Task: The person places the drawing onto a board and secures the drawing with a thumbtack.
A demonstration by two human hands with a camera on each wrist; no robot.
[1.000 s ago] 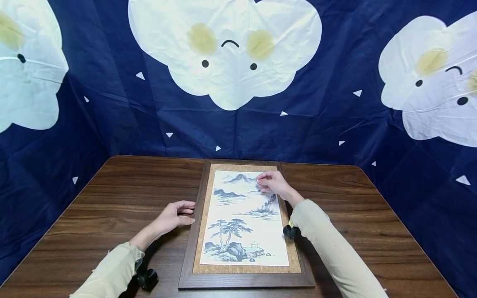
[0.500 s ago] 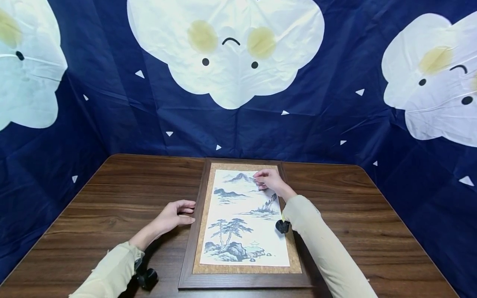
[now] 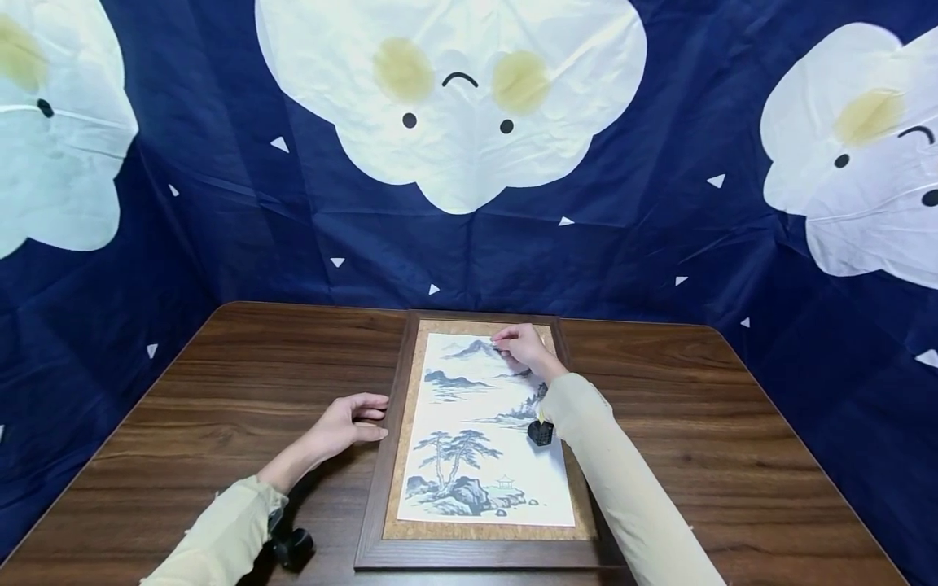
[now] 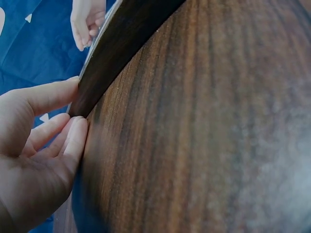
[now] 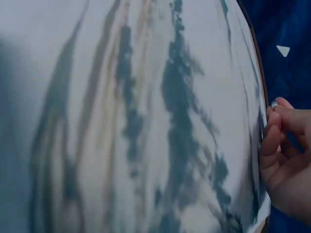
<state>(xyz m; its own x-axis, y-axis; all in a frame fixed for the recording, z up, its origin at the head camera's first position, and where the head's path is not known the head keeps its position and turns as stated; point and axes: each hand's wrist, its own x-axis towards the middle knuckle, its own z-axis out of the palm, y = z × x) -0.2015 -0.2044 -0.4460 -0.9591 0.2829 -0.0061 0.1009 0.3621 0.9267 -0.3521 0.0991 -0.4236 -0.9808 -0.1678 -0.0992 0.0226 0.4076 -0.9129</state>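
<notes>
A sheet printed with an ink landscape (image 3: 513, 460) lies on a cork board (image 3: 484, 531) with a brown wooden frame (image 3: 469, 555). Over the sheet's upper part, near the top mountain, my right hand (image 3: 522, 347) pinches a tiny shiny pushpin (image 5: 274, 104) between thumb and forefinger; only its rounded end shows. Whether the pin touches the paper I cannot tell. My left hand (image 3: 343, 425) rests its thumb and extended fingertips against the frame's left side. In the left wrist view, those fingers (image 4: 75, 138) touch the frame's outer edge.
The board lies flat on a dark wood-grain table (image 3: 278, 358). Behind and on both sides hangs a navy cloth (image 3: 242, 236) printed with white clouds (image 3: 462, 155). A black wrist camera (image 3: 541, 433) hangs over the sheet's right side.
My right hand has moved a short way left and slightly farther back over the sheet, still pinching the pushpin. My left hand keeps its place at the frame. The head view has shifted slightly.
</notes>
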